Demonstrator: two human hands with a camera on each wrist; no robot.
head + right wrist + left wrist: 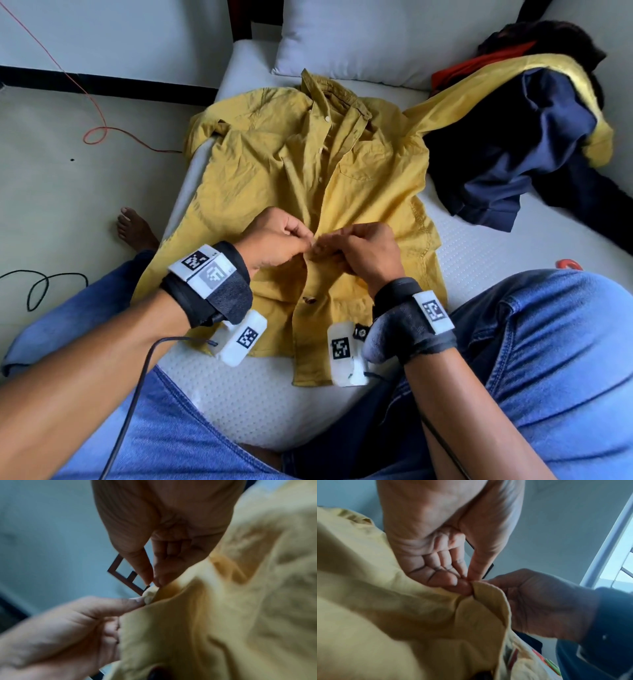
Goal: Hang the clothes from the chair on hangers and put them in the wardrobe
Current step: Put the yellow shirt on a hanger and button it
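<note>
Person sits on bed (pixel 479 246). L hand (pixel 274 236) & R hand (pixel 359 246) both pinch front placket of yellow shirt (pixel 274 164), fingers curled on cloth, w/ shirt spread flat on the bed. Farther back: clothes pile (pixel 520 137) at right, pillow (pixel 376 34).

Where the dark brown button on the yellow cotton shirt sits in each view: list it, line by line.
Head: dark brown button at lower centre, on the yellow cotton shirt, below both hands.
Left wrist: bottom edge, half cut off.
Right wrist: bottom edge, blurred.
Shared landmark: the pinched placket edge above it.
</note>
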